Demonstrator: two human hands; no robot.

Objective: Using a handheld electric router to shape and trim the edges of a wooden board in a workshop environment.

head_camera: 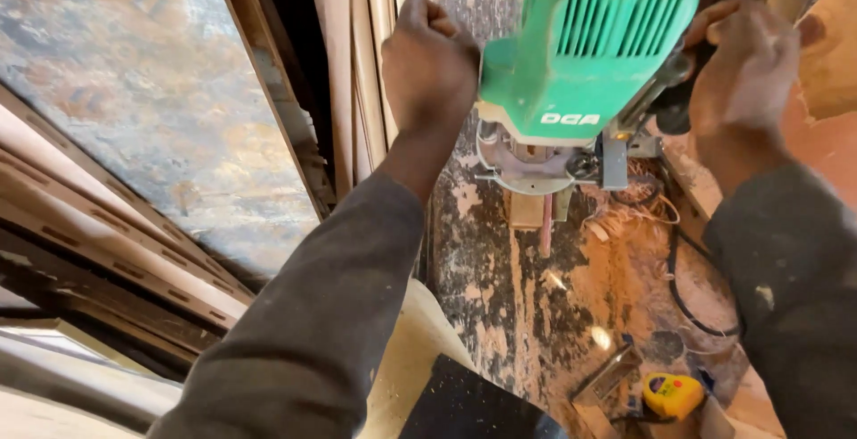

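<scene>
Looking down from your head, the far left is filled by a mottled grey-brown board (152, 109), its surface blotched and worn, leaning beside stacked pale wooden mouldings (116, 243) with long, smooth, stepped profiles. Just right of these stand narrow upright timber strips (357, 73), light and straight-grained.

Your left hand (430, 62) is clenched into a fist around a side handle of the router; the handle itself is hidden inside the grip. Its sleeve (330, 314) is dark grey cloth flecked with dust.

Between your two hands sits the green router (585, 42), at the top centre of the view. Its motor housing is matte green plastic, boxy, with a row of ribbed ventilation slots across the top. Below it a round grey metal base (527, 158) shows, with a slim pinkish shaft (545, 225) pointing down from it towards the counter (500, 314). That surface is rough, black and tan, scraped and powdered with sawdust.

Your right hand (745, 64) is closed over the dark handle on the router's other side. Beneath it lie curled wood shavings (634, 211) and a black cable (683, 287) looping across orange dust. At lower right rests a yellow tape measure (671, 394), rounded and glossy, beside a small metal bracket (607, 376).
</scene>
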